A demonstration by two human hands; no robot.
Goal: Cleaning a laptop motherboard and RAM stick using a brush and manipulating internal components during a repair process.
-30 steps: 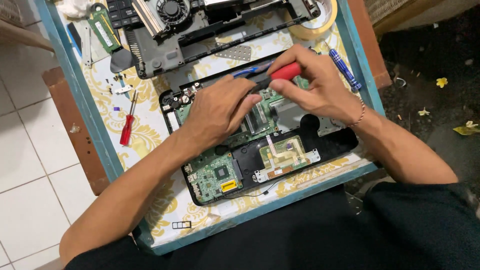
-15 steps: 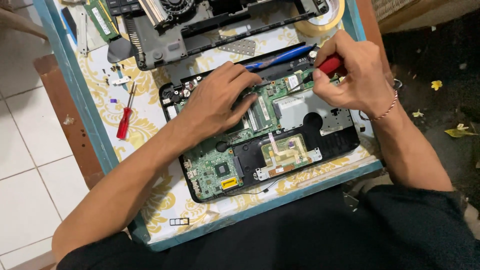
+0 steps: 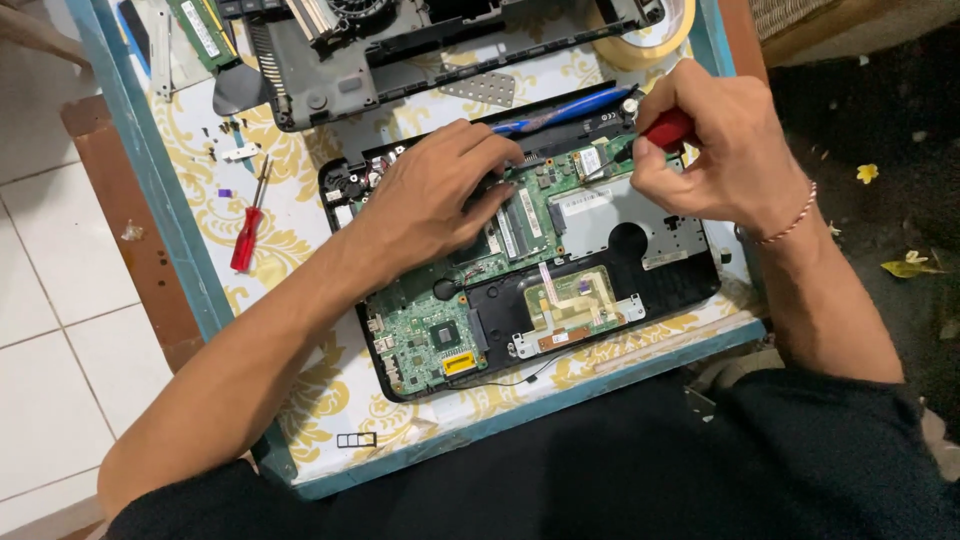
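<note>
L hand (image 3: 440, 195) flat, fingers spread on green board (image 3: 470, 300), frame centre | R hand (image 3: 715, 155) fingers clamped on red-handled screwdriver (image 3: 665, 130), upper right | risk: tip slips, gouges board.

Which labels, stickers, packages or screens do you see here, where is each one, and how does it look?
No packages or screens.
White label: small rectangle on a card at the top of the opened laptop, just left of the right hand, which grips a red-handled screwdriver.
Yellow sticker: small rectangle on the green circuit board, low on the left.
White label: narrow strip on the green memory stick, top left.
</note>
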